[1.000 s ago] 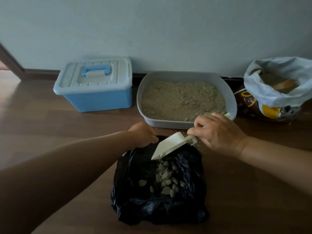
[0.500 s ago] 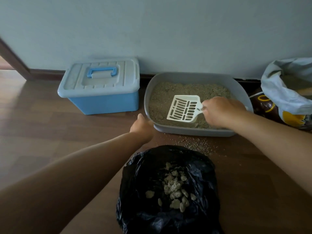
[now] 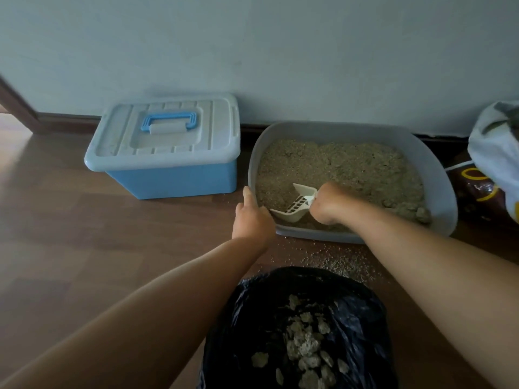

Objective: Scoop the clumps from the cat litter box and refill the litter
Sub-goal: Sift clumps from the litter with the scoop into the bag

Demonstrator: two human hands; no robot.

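At the far left a dark door frame (image 3: 16, 105) meets the wooden floor (image 3: 70, 234). A blue storage box (image 3: 168, 175) with a pale lid (image 3: 165, 136) and a blue handle (image 3: 170, 121) stands at the back edge of the floor, against the wall and just beside the litter box.

The left hand (image 3: 252, 220) grips the near left corner of the grey litter box (image 3: 441, 192), thumb lying up along the outer wall, fingers curled over the rim. The box sits against the wall and is filled with sandy litter (image 3: 351, 167).

Inside, at the near left corner, a white slotted scoop (image 3: 295, 206) is tilted with its blade dug into the litter. The right hand (image 3: 328, 204) is clenched round its handle, which the hand mostly hides. A few clumps (image 3: 415, 211) lie at the near right corner of the box.

Spilled grains (image 3: 337, 259) are scattered on the floor between the box and a black bag (image 3: 365, 313). The bag sits open at the near edge between the two forearms, with a heap of scooped clumps (image 3: 306, 343) in it.

At the right edge a dark printed sack (image 3: 477, 192) rests beside the box, with a white bag (image 3: 491, 155) partly over it.
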